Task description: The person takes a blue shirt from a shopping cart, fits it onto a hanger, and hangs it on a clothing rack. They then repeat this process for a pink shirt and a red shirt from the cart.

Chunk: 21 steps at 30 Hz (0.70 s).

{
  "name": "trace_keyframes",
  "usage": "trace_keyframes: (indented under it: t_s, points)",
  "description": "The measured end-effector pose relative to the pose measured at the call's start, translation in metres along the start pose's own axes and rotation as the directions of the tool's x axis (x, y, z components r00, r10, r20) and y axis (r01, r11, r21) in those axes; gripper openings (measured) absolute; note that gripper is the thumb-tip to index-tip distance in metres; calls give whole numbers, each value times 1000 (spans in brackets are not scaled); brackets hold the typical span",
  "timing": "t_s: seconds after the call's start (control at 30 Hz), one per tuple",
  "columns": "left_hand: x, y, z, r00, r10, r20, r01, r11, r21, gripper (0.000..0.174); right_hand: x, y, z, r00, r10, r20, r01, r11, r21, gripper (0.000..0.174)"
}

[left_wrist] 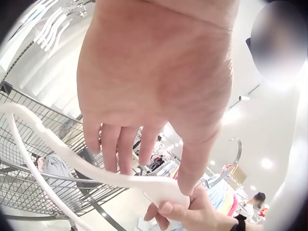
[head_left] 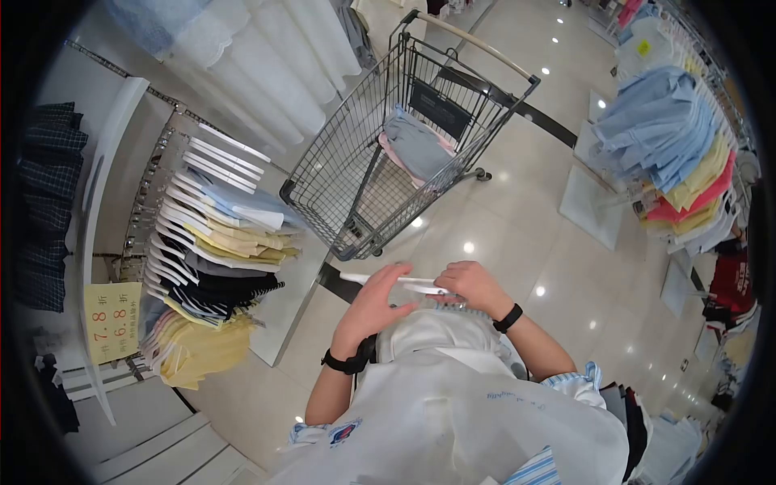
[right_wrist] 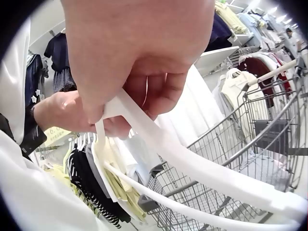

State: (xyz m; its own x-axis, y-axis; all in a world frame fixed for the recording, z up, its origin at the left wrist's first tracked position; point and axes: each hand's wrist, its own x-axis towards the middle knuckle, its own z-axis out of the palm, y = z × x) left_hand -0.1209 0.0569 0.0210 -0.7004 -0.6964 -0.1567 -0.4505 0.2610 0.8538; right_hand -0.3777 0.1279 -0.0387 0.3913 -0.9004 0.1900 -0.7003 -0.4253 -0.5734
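Note:
A bare white hanger (left_wrist: pixel 130 179) with a metal hook (left_wrist: pixel 237 151) is in front of the person's chest. The right hand (head_left: pixel 474 286) grips it near the middle, thumb on one face and fingers curled behind, as the right wrist view shows with the hanger (right_wrist: pixel 192 166) slanting away. The left hand (head_left: pixel 370 311) is beside the hanger's other part, palm towards it, thumb spread from the fingers. In the left wrist view its fingers (left_wrist: pixel 126 149) extend fairly straight, tips overlapping the hanger's upper edge, and the thumb reaches close to the right hand.
Ahead stands a wire shopping cart (head_left: pixel 339 174) with folded grey-blue and pink clothes (head_left: pixel 416 145) inside. To the left, a rack holds hung clothes (head_left: pixel 234 234) and several white hangers (head_left: pixel 222 162), beside a yellow price sign (head_left: pixel 113 323). More hung shirts (head_left: pixel 659 121) are at the right.

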Motion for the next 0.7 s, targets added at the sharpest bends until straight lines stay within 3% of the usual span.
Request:
trace_keyframes:
  t_s: [0.07, 0.23, 0.3, 0.33, 0.43, 0.5, 0.57, 0.6, 0.63, 0.7]
  points:
    - [17, -3, 0, 998, -5, 69, 7, 1000, -30, 63, 19, 14, -3, 992, -116, 49, 118, 992, -39, 28]
    - [78, -28, -11, 988, 8, 151, 9, 994, -111, 46, 68, 43, -26, 988, -110, 105, 116, 992, -50, 27]
    - [109, -29, -22, 969, -84, 231, 118, 983, -140, 41, 86, 59, -38, 985, -85, 150, 96, 993, -71, 27]
    - [120, -26, -26, 986, -48, 161, 82, 974, -211, 35, 95, 66, -48, 983, -82, 162, 96, 992, -81, 27]
    - [146, -23, -49, 989, -67, 133, 92, 976, -197, 32, 128, 83, -85, 978, -41, 205, 48, 998, -30, 28]
    - [149, -24, -66, 994, -93, 48, 101, 972, -211, 30, 154, 98, -109, 992, 69, 105, -74, 997, 39, 29]
    - [142, -36, -82, 982, -183, -54, 167, 960, -223, 29, 174, 133, -111, 995, -7, 99, -7, 990, 137, 35]
    - [136, -44, -87, 968, -211, -134, 177, 958, -226, 29, 182, 154, -104, 987, 155, 46, -161, 914, 373, 31]
    - [128, -52, -91, 958, -235, -162, 193, 951, -240, 29, 192, 174, -97, 945, 325, 42, -287, 757, 587, 28]
    - [109, -66, -96, 882, -370, -292, 292, 915, -278, 28, 224, 211, -90, 926, 360, 111, -361, 764, 535, 28]
